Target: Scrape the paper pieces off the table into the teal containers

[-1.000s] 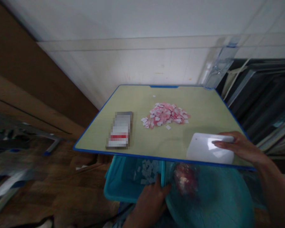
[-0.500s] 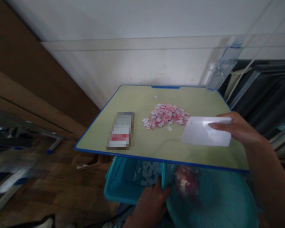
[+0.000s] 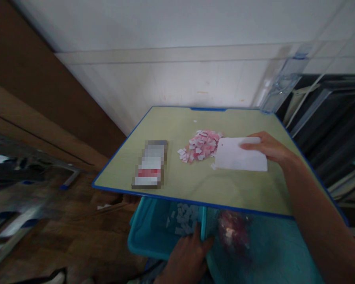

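Right hand (image 3: 268,146) – fingers gripping white scraper (image 3: 239,158), its left end at right side of pink-white chip pile (image 3: 201,146), middle of table (image 3: 168,124). Left hand (image 3: 187,253) – fingers clamped on teal basin's (image 3: 149,247) right rim, near side.

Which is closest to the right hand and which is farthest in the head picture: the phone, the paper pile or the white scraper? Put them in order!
From the right hand:
1. White scraper: held in its grip.
2. Paper pile: just left of the scraper.
3. Phone: farther over, on the table's left.
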